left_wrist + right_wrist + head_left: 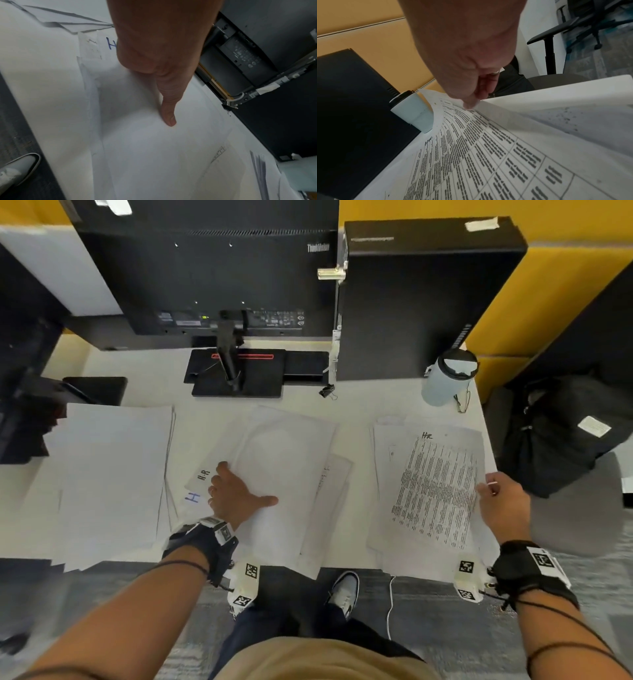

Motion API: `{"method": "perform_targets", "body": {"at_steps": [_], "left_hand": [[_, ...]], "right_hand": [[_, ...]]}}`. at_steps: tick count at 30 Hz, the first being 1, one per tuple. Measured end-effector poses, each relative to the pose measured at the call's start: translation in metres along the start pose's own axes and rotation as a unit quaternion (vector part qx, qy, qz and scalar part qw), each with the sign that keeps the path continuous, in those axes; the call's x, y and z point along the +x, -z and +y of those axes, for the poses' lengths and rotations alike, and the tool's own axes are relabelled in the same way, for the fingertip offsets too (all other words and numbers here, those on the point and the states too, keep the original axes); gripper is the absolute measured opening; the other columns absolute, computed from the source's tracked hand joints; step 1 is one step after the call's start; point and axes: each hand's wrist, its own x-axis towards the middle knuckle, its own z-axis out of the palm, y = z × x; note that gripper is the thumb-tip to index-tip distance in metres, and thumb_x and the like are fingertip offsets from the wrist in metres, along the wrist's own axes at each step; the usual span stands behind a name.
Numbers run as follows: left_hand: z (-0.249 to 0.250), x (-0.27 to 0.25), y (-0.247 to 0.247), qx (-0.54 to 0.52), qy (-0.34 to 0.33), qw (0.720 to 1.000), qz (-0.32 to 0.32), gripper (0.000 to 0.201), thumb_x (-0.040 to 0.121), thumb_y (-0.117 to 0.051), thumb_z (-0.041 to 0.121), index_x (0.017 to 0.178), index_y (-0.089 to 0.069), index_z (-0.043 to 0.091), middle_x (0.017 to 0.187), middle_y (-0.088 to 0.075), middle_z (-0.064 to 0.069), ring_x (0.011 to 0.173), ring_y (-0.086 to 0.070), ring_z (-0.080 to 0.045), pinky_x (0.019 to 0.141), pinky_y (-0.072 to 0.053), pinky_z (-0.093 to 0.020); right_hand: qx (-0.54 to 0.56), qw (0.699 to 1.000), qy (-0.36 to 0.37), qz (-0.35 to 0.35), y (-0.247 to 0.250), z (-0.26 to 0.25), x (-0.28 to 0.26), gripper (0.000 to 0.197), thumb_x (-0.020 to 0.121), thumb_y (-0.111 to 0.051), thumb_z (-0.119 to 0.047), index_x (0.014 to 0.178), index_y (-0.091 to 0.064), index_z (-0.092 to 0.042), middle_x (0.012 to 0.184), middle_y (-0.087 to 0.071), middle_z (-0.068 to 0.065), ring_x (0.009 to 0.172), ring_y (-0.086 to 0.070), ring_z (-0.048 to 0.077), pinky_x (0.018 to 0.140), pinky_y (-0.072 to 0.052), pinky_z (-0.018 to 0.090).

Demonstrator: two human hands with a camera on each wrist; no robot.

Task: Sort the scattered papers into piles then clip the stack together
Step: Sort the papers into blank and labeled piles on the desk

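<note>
Three groups of white papers lie on the white desk (376,402). A blank pile (113,474) sits at the left. My left hand (236,491) lies flat on the scattered middle sheets (287,470), thumb (169,113) stretched out on the top blank sheet (154,155); sheets marked "HR" and "H" stick out beside it. At the right, my right hand (496,494) pinches the right edge of a printed table sheet (438,491) marked "HR", lifted slightly over the right pile (488,155). A black binder clip (327,392) lies by the monitor base.
A black monitor (212,275) on its stand and a black computer case (418,299) stand at the back. A pale cup with a dark lid (445,378) sits at the back right, near the desk's edge. A black bag (565,433) rests on a chair to the right.
</note>
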Motion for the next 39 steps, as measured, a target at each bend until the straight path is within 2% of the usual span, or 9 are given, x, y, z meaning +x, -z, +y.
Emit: {"method": "perform_targets", "body": {"at_steps": [5, 10, 13, 16, 20, 22, 26, 32, 39], "left_hand": [[-0.007, 0.009, 0.01, -0.147, -0.001, 0.989, -0.005, 0.106, 0.067, -0.096, 0.025, 0.146, -0.027, 0.011, 0.131, -0.051, -0.012, 0.12, -0.056, -0.037, 0.095, -0.052, -0.043], [-0.008, 0.013, 0.028, -0.216, -0.047, 0.975, -0.027, 0.045, 0.079, -0.084, 0.023, 0.119, -0.066, 0.014, 0.114, -0.073, -0.007, 0.099, -0.071, -0.03, 0.085, -0.062, -0.045], [0.007, 0.004, 0.046, -0.251, -0.13, 0.957, -0.067, 0.024, 0.087, -0.081, 0.02, 0.109, -0.073, 0.016, 0.104, -0.077, -0.002, 0.095, -0.075, -0.025, 0.086, -0.063, -0.047], [0.029, -0.013, 0.061, -0.301, -0.185, 0.93, -0.1, 0.027, 0.087, -0.083, 0.019, 0.112, -0.074, 0.021, 0.106, -0.079, 0.003, 0.095, -0.076, -0.019, 0.089, -0.063, -0.046], [0.054, -0.043, 0.061, -0.28, -0.27, 0.907, -0.164, 0.039, 0.085, -0.085, 0.028, 0.121, -0.071, 0.03, 0.115, -0.074, 0.008, 0.096, -0.071, -0.014, 0.094, -0.06, -0.039], [0.067, -0.064, 0.057, -0.197, -0.318, 0.89, -0.261, 0.05, 0.083, -0.083, 0.047, 0.129, -0.065, 0.041, 0.123, -0.069, 0.017, 0.099, -0.068, -0.01, 0.093, -0.059, -0.032], [0.061, -0.073, 0.038, -0.072, -0.317, 0.88, -0.347, 0.062, 0.082, -0.069, 0.074, 0.138, -0.056, 0.05, 0.139, -0.06, 0.02, 0.12, -0.06, -0.006, 0.107, -0.049, -0.034], [-0.009, -0.034, 0.018, 0.22, -0.245, 0.928, -0.171, 0.11, 0.078, -0.071, 0.073, 0.163, -0.015, 0.03, 0.174, 0.004, -0.01, 0.156, 0.0, -0.051, 0.121, -0.017, -0.069], [-0.028, -0.022, 0.016, 0.255, -0.335, 0.888, -0.184, 0.13, 0.074, -0.09, 0.044, 0.165, 0.002, 0.034, 0.172, 0.022, 0.0, 0.155, 0.021, -0.043, 0.123, 0.003, -0.067]], "right_hand": [[0.003, 0.999, -0.021, -0.031, -0.006, -0.006, 0.003, 0.01, 0.101, -0.064, -0.011, 0.108, -0.068, -0.005, 0.107, -0.074, 0.025, 0.1, -0.068, 0.043, 0.083, -0.049, 0.04], [-0.04, 0.997, -0.066, 0.022, -0.015, -0.042, -0.012, 0.073, 0.086, -0.082, -0.018, 0.147, -0.044, -0.003, 0.142, -0.046, 0.029, 0.131, -0.044, 0.05, 0.108, -0.042, 0.06], [0.041, 0.997, 0.046, -0.05, -0.021, -0.094, -0.034, 0.049, 0.093, -0.079, -0.022, 0.136, -0.056, -0.014, 0.133, -0.057, 0.019, 0.12, -0.058, 0.038, 0.099, -0.053, 0.049], [0.159, 0.952, 0.078, -0.251, -0.035, -0.148, -0.067, 0.032, 0.095, -0.078, -0.031, 0.124, -0.065, -0.024, 0.111, -0.073, 0.005, 0.104, -0.071, 0.026, 0.077, -0.057, 0.032], [0.297, 0.864, 0.043, -0.404, -0.053, -0.215, -0.109, 0.09, 0.071, -0.08, -0.076, 0.146, -0.051, -0.036, 0.133, -0.067, -0.007, 0.123, -0.067, 0.013, 0.102, -0.058, 0.041], [0.334, 0.845, 0.007, -0.417, -0.059, -0.238, -0.121, 0.089, 0.074, -0.081, -0.073, 0.146, -0.046, -0.033, 0.132, -0.068, -0.004, 0.121, -0.069, 0.017, 0.098, -0.059, 0.041], [0.264, 0.925, 0.032, -0.273, -0.07, -0.242, -0.117, 0.017, 0.095, -0.074, -0.012, 0.111, -0.072, -0.017, 0.112, -0.079, 0.012, 0.088, -0.076, 0.02, 0.074, -0.061, 0.035], [0.239, 0.937, -0.003, -0.255, -0.056, -0.212, -0.095, 0.038, 0.097, -0.076, -0.016, 0.133, -0.069, -0.009, 0.113, -0.072, 0.003, 0.098, -0.069, 0.023, 0.089, -0.053, 0.036], [0.234, 0.919, 0.034, -0.315, -0.022, -0.203, -0.072, 0.028, 0.092, -0.081, -0.019, 0.119, -0.075, -0.018, 0.11, -0.082, -0.001, 0.099, -0.079, 0.021, 0.089, -0.059, 0.038]]}}
